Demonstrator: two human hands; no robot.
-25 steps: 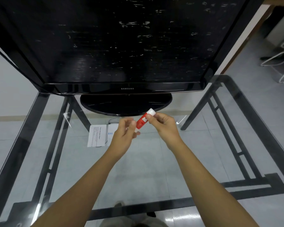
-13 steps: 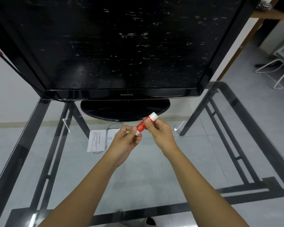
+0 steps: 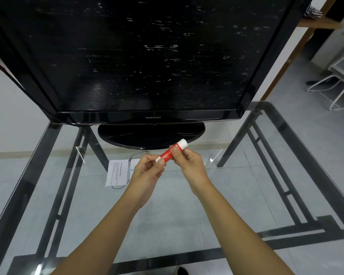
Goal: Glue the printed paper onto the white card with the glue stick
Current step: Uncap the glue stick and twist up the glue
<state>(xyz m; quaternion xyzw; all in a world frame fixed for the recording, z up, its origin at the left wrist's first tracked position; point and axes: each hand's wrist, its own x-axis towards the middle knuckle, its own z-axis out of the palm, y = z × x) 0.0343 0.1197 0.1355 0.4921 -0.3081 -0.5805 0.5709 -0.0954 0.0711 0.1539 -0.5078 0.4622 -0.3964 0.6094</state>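
Observation:
Both hands hold a red glue stick [image 3: 170,152] with a white cap above the glass table. My left hand [image 3: 147,171] pinches its lower white end. My right hand [image 3: 187,161] grips its middle, just below the cap. The stick slants up to the right. The printed paper [image 3: 116,172] lies flat on the glass to the left of my left hand. Beside it a white card [image 3: 133,166] with a small blue mark shows only as a strip; my left hand hides the rest.
A large black television [image 3: 147,56] on an oval stand [image 3: 147,135] fills the back of the glass table [image 3: 246,195]. A thin black cable [image 3: 117,187] loops by the paper. A white metal chair [image 3: 338,82] stands on the floor at the right.
The hands with the glue stick have stayed in front of the television stand. The stick has tilted slightly flatter, and my left fingers have shifted to its lower end.

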